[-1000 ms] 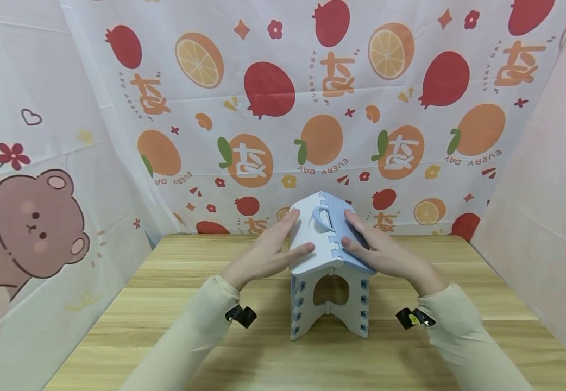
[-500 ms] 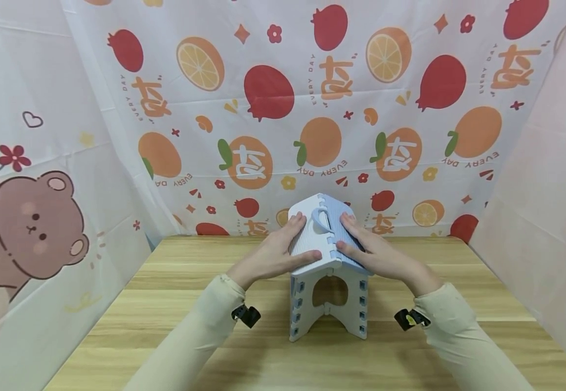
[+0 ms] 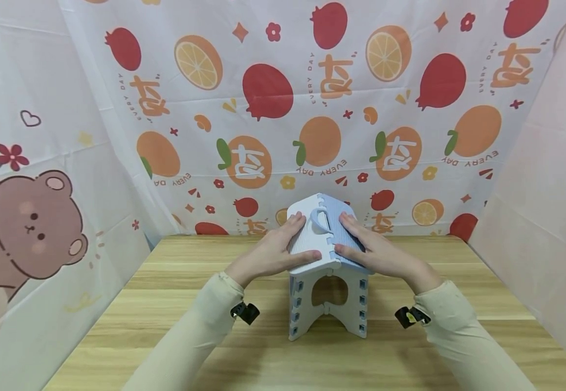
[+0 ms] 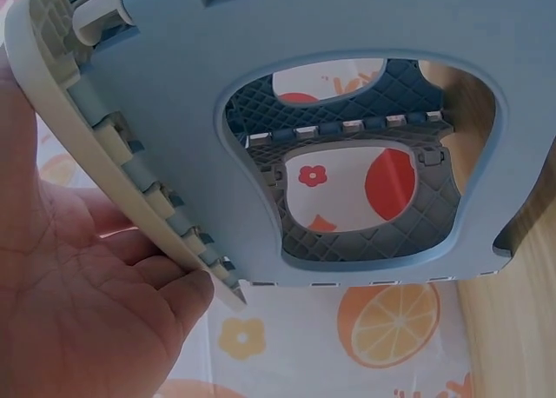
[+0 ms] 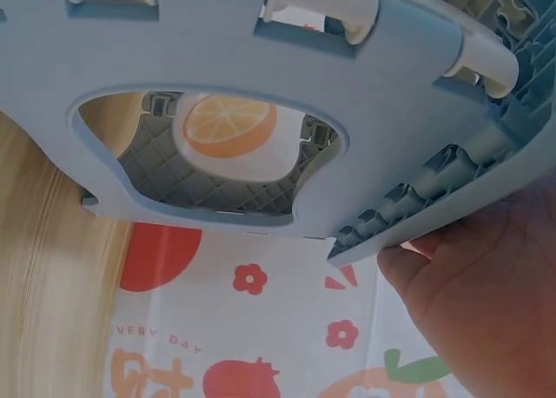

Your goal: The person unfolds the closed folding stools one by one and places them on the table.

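Observation:
A folding stool (image 3: 329, 293) in white and pale blue plastic stands on the table, its top bent at the middle hinge into a roof shape. My left hand (image 3: 275, 251) lies on the white half of the top, thumb toward the near edge. On the blue half rests my right hand (image 3: 384, 251), fingers spread. A looped handle (image 3: 319, 221) sticks up between them at the ridge. From below, the left wrist view shows the blue side panel (image 4: 174, 94) with a large cutout. In the right wrist view, another blue side panel (image 5: 208, 59) hangs beside the right palm.
The stool stands on a wood-grain table (image 3: 190, 347). A fruit-print cloth (image 3: 283, 108) hangs behind the far edge. Pale cloths hang at both sides, the left one with a bear print (image 3: 38, 228). Each sleeve carries a black wrist camera (image 3: 246, 313).
Between one second and half a second ago, both hands slid slightly inward toward the ridge of the stool's top. Since then they have hardly moved, and the stool keeps its half-folded shape.

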`<state>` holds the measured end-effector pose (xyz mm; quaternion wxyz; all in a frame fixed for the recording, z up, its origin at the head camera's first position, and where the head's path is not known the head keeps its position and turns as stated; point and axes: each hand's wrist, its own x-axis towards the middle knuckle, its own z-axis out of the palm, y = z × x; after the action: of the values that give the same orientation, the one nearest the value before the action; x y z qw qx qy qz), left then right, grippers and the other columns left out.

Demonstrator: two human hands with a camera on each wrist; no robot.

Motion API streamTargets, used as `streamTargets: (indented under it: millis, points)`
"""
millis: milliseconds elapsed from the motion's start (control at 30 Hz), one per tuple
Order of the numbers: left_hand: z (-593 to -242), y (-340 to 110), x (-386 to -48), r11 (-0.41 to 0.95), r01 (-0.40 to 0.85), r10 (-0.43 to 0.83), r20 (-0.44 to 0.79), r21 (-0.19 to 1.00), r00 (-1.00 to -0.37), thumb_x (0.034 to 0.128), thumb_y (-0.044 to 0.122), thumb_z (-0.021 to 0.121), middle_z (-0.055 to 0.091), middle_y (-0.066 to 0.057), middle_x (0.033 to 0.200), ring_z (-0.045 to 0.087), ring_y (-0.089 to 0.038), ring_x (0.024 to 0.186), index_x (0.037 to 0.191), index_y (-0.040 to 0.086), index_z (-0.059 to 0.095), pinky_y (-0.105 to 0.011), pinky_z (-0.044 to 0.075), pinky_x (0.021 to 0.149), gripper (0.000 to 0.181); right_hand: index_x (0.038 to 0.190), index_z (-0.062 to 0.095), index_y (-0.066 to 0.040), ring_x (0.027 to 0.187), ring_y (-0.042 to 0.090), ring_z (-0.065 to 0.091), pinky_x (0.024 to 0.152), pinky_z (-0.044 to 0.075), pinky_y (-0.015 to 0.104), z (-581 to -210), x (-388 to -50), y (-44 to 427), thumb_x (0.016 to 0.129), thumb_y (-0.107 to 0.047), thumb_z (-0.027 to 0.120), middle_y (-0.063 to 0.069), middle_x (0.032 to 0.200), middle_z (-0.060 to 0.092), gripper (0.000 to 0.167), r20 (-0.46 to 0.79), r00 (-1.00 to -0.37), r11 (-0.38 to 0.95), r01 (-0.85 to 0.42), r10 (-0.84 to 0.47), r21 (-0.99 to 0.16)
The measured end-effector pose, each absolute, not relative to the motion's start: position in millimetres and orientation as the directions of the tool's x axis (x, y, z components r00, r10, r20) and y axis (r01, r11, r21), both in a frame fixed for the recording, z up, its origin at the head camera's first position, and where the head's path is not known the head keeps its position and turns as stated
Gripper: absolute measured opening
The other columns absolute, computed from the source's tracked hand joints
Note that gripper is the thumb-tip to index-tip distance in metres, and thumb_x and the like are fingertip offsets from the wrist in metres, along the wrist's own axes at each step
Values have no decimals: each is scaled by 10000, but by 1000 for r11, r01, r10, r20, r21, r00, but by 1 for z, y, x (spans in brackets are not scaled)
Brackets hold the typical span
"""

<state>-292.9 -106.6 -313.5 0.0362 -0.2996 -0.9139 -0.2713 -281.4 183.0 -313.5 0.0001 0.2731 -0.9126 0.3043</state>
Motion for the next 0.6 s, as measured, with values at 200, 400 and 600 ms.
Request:
streamTargets:
  millis: [200, 400, 600]
  points:
    - [-310, -107, -293, 684, 557, 528, 207, 470, -823, 935, 659, 721, 188, -105, 1798, 189, -268, 1678, 1700, 82, 274, -515, 253, 1349, 1057, 1732, 157, -138, 1678, 429, 81, 1300, 181, 727, -313, -282, 183, 1034, -631, 583, 117, 1821, 80, 955, 161, -851, 668, -498, -500, -553]
    - [-308, -108, -293, 697, 550, 526, 194, 460, -828, 921, 680, 725, 193, -90, 1800, 182, -258, 1682, 1698, 97, 294, -522, 252, 1349, 1063, 1727, 171, -115, 1676, 430, 102, 1301, 202, 715, -313, -282, 182, 1026, -626, 604, 132, 1819, 89, 970, 163, -847, 672, -506, -506, -541]
    - [-303, -108, -291, 729, 531, 517, 161, 432, -841, 864, 751, 732, 221, -78, 1797, 216, -280, 1676, 1691, 141, 335, -598, 290, 1320, 1102, 1719, 214, -106, 1673, 430, 130, 1299, 203, 717, -310, -280, 179, 985, -656, 642, 126, 1817, 124, 1012, 142, -852, 710, -502, -504, -494]
